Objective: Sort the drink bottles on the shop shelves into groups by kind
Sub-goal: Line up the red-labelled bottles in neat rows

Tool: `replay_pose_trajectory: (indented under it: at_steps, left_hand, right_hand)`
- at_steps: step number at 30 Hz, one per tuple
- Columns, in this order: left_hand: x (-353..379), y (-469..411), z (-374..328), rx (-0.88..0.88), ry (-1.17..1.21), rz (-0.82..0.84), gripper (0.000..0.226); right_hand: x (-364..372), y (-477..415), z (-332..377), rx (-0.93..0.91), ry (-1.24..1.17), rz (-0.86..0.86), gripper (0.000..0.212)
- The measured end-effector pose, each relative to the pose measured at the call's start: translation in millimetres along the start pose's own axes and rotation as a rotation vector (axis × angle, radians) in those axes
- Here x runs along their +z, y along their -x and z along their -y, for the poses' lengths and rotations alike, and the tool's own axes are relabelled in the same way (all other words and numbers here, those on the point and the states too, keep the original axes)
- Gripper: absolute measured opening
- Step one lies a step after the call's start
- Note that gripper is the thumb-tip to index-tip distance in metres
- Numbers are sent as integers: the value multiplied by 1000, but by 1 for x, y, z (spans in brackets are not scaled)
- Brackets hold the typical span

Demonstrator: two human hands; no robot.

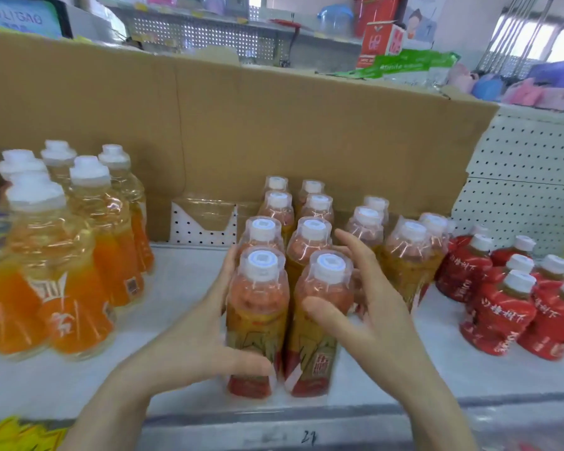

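Several red-and-yellow labelled bottles stand in two rows at the middle of the white shelf [183, 288]. My left hand [205, 327] holds the front left bottle [258, 320], thumb across its lower label and fingers along its left side. My right hand [368, 307] is spread, fingers relaxed, at the right side of the front right bottle [319, 323], its thumb against the label. A second cluster of the same kind [404, 255] stands just right of my right hand. Orange-labelled bottles [79, 255] group on the left. Red-wrapped bottles [515, 297] group on the right.
A tall cardboard sheet [274, 131] backs the shelf, with white pegboard [528, 177] to its right. The shelf's front rail [306, 428] runs along the bottom. Further shelves with goods stand behind. A strip of bare shelf separates the orange bottles from the middle group.
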State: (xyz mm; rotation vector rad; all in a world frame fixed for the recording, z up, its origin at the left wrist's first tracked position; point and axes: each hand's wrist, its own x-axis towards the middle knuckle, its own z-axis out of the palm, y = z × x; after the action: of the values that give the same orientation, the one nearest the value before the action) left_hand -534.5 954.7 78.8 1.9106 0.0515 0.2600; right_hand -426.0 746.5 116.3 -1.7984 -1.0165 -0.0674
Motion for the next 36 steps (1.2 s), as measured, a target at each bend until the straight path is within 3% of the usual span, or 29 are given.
replay_pose_trajectory:
  at_steps: [5,12,26,28,31,33,36]
  left_hand:
    - [26,-7,11,42,48,-143,133]
    - [32,-42,19,65,72,-139,135]
    - [30,-60,23,9,56,-124,143]
    - [33,-50,11,-19,41,-170,137]
    - [39,-38,-15,2,-172,-432,121]
    - [44,-39,-34,158,-397,-596,102]
    - [54,-56,-69,442,-640,-695,64]
  right_hand:
    - [29,4,-19,-38,129,-178,71]
    - [19,-26,-40,23,58,-91,64]
    - [5,-33,-40,41,115,-92,59]
    - [-12,-26,-41,-24,141,-234,49]
    - [-65,-30,-59,-30,337,-543,36]
    - [-102,-51,-74,100,512,-488,40]
    - [-137,-89,-82,315,709,-147,47]
